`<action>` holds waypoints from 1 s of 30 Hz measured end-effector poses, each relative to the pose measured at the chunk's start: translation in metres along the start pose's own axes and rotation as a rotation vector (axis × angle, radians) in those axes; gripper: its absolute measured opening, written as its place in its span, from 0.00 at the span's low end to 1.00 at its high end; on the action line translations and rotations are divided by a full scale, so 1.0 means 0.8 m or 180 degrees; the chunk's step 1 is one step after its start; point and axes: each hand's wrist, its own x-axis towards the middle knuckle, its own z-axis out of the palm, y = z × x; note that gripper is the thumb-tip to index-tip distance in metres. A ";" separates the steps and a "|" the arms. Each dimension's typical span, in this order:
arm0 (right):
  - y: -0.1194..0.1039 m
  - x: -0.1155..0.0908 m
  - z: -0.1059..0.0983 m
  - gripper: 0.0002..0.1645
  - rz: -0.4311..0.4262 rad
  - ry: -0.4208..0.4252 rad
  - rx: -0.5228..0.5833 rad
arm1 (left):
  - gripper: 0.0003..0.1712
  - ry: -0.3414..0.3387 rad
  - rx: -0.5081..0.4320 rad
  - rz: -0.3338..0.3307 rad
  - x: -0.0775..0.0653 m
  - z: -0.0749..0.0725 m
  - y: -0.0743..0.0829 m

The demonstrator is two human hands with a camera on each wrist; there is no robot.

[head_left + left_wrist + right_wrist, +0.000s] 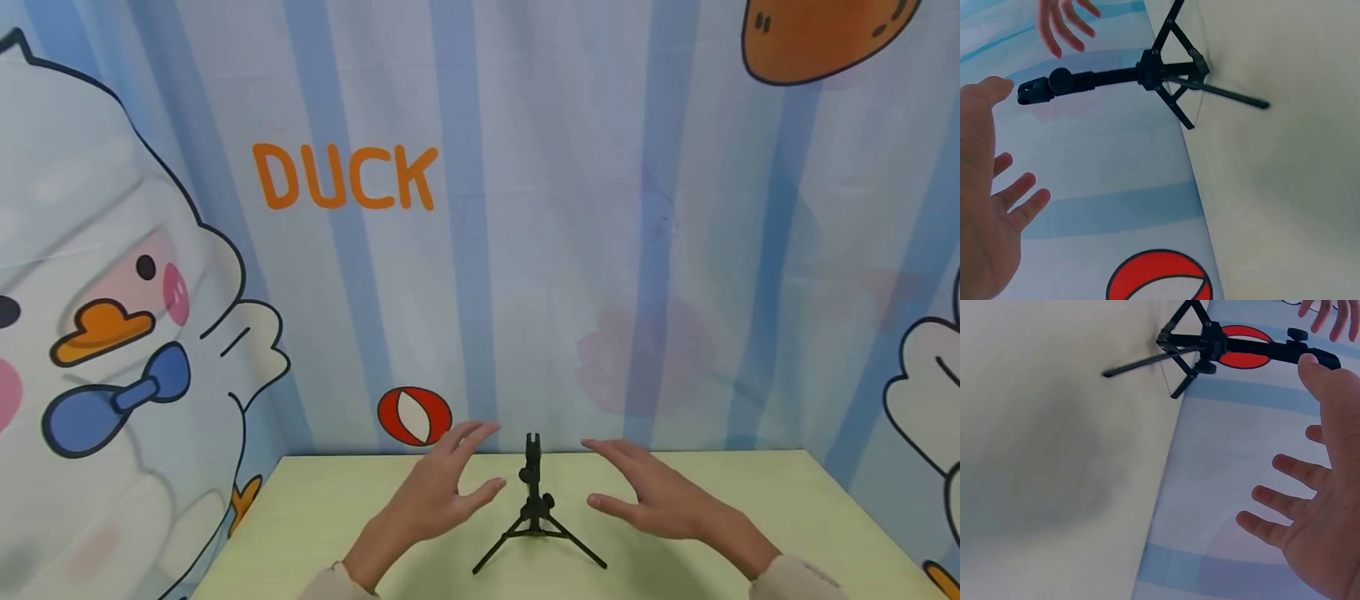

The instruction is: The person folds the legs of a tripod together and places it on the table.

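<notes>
A one-sided bump could tip the black tripod (pixel 534 507).
Untouched, it stands upright on the table (pixel 330 492) between your left hand (pixel 438 493) and right hand (pixel 662 495), both wide and empty.

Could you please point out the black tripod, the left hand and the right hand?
Black tripod (pixel 535 507), head view: its central hub.
Left hand (pixel 441 498), head view: near the thumb base.
Right hand (pixel 660 500), head view: near the thumb base.

Curtained booth: duck-print drapes (pixel 540 208) behind a table (pixel 322 500)
</notes>
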 end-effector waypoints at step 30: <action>0.030 0.012 0.116 0.17 -0.0056 -0.0436 0.1769 | 0.37 0.0504 -0.1263 0.0069 0.032 0.088 0.020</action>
